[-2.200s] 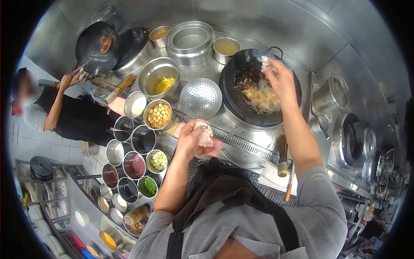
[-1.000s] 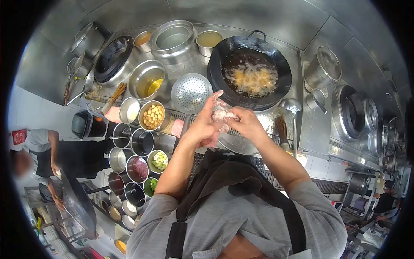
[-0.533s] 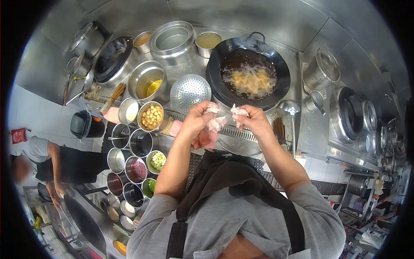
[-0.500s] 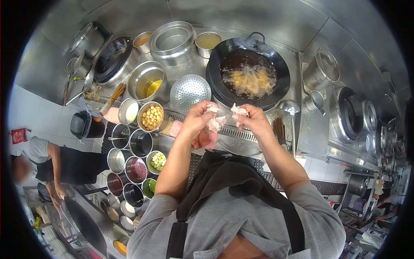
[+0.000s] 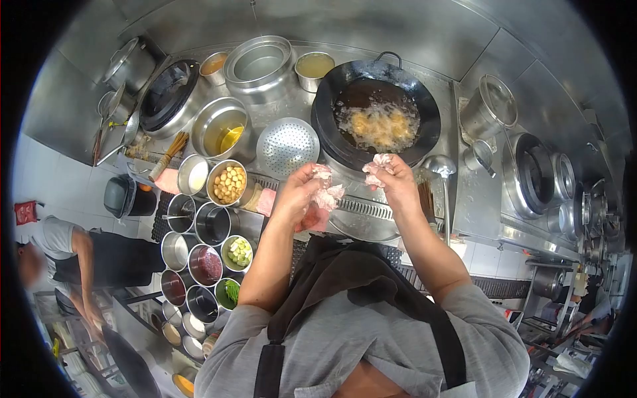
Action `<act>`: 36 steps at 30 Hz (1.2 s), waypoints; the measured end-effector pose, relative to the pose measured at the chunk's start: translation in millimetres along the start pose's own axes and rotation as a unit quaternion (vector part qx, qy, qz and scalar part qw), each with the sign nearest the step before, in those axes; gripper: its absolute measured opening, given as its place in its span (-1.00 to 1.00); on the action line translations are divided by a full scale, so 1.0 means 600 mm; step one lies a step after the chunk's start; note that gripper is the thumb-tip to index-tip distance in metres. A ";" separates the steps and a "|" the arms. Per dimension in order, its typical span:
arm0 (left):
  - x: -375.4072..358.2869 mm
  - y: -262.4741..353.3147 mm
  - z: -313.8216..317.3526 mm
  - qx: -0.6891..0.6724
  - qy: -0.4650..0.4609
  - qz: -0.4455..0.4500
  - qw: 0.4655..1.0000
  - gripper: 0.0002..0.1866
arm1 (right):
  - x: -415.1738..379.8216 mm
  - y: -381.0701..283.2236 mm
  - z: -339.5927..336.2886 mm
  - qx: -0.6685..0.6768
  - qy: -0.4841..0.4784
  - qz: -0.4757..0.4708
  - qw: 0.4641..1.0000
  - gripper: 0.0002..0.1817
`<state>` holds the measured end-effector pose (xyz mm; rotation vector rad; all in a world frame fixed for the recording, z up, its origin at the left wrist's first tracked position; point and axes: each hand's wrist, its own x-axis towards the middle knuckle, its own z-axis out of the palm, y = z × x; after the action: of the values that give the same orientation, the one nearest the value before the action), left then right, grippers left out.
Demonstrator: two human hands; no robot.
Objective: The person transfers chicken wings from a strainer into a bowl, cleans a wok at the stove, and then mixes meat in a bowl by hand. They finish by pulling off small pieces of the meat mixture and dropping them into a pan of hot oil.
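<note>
My left hand (image 5: 296,196) is closed around clumps of pale pink, coated raw meat (image 5: 328,198), which stick out past the fingertips. My right hand (image 5: 400,184) pinches a smaller piece of the same meat (image 5: 377,174) between thumb and fingers. A gap separates the two hands, both held just in front of a black wok (image 5: 424,132). In the wok, golden pieces (image 5: 379,127) fry in dark, bubbling oil. Beyond my left hand lies a round perforated strainer (image 5: 286,147). A pink cloth (image 5: 314,219) shows partly below that hand.
At left stand metal pots with food, including diced brown pieces (image 5: 229,184) and chopped green vegetables (image 5: 240,252). A ladle (image 5: 440,166) and a bamboo brush (image 5: 426,199) lie right of my right hand. Another person (image 5: 73,259) works at far left.
The view has shifted slightly. My right hand has drawn a little away from the left, and its piece of meat is turned differently. Both hands keep their meat.
</note>
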<state>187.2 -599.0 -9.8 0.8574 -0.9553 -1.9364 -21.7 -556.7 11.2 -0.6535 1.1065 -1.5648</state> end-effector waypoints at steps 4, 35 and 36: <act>-0.006 0.009 -0.002 -0.015 0.006 -0.015 1.000 -0.76 | -0.001 -0.017 -0.030 -0.040 0.008 0.009 0.999 -0.84; -0.037 0.012 -0.059 -0.015 0.107 -0.025 0.994 -0.80 | 0.246 0.079 -0.076 -0.648 -0.070 -0.127 0.748 -0.76; -0.038 0.014 -0.058 -0.018 0.110 -0.014 0.994 -0.80 | 0.251 0.076 -0.074 -0.645 -0.054 -0.136 0.750 -0.74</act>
<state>228.7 -593.4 -14.4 1.0434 -0.7806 -1.8324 -82.8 -685.6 -68.3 -1.8477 2.0170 -0.7158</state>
